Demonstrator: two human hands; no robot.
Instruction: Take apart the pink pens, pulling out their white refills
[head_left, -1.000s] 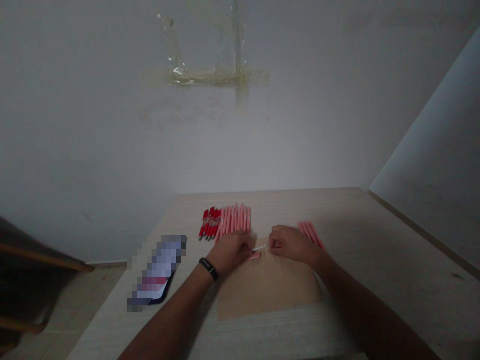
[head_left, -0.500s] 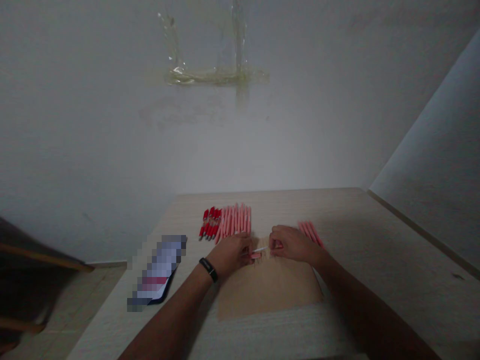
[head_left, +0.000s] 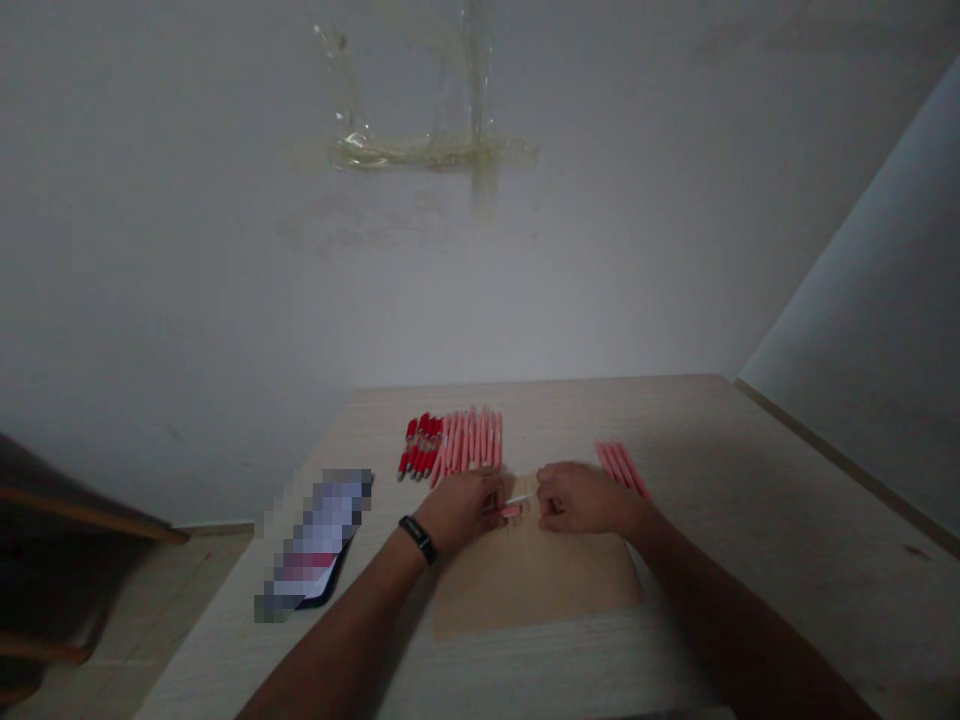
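Note:
My left hand and my right hand meet over a brown paper sheet on a light wooden table. Both are closed in a pinch. Between them runs a thin white refill, and a pink pen piece shows at the left hand's fingertips. A black band sits on my left wrist. Behind the left hand lies a row of pink pen barrels with several red pen parts to its left. A few pink barrels lie behind my right hand.
A phone with a blurred screen lies near the table's left edge. A pale wall with old tape marks rises behind the table. A dark wooden piece of furniture stands at the far left.
My right hand has shifted slightly toward me and to the left, closing the gap to the left hand. The left hand has hardly moved.

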